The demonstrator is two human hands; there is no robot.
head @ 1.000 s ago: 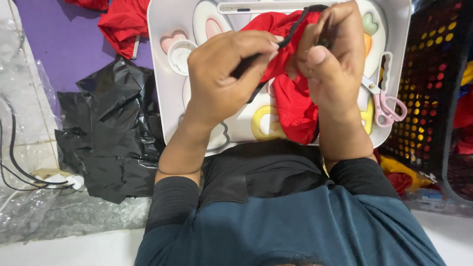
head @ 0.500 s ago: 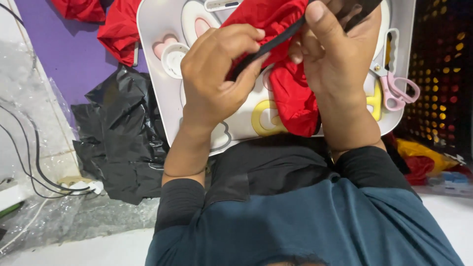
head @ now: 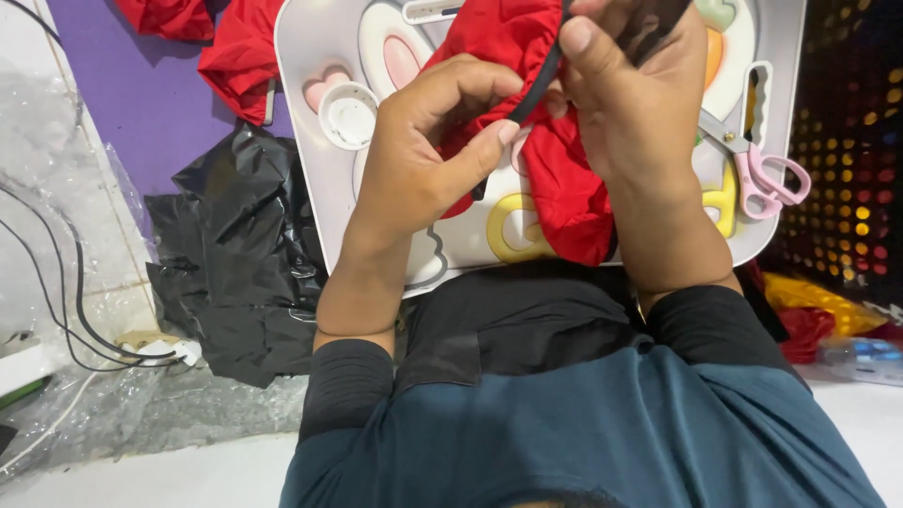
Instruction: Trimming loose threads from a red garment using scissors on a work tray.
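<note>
1. Left hand (head: 423, 160): fingers curled, thumb and forefinger pinched on a black strap (head: 536, 89) where it meets the red cloth (head: 555, 179).
2. Right hand (head: 640, 113): clenched around the upper part of the same red cloth; the thumb presses on the black strap near its top. What the fingers grip behind the cloth is hidden.
3. Red cloth: bunched between both hands, held above the white tray (head: 310, 141); its lower fold hangs down over the tray's near edge.
4. Black strap: runs diagonally from the left thumb up toward the right hand, taut along the cloth.
5. White tray: lies in front of the person and carries moulded pastel shapes.
6. Pink-handled scissors (head: 762, 174): lie on the tray's right side, just beside the right wrist, not touched.
7. Black plastic sheet (head: 235, 254): crumpled on the floor left of the tray.
8. More red fabric (head: 240, 52): lies on the purple mat (head: 141, 103) at upper left, well apart from the hands.
</note>
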